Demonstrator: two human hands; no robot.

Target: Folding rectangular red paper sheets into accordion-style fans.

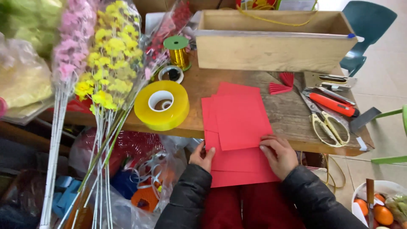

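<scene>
**Both hands on red paper at table edge**

The left hand (202,156) is pinching the left edge of the red paper (237,127), thumb on top, the other fingers curled under and out of sight. The right hand (277,154) is lying half open on the stack, fingertips pressing the lower right corner of the top sheet. The sheets are lying fanned on the table (292,114), overhanging its near edge toward the lap. Just left of the paper a yellow tape roll (162,105) is sitting. To the right, scissors (326,123) and an orange knife (333,104) are lying well apart from the hands. Two folded red fans (282,84) are resting beyond the stack, before a wooden box (271,40).
</scene>
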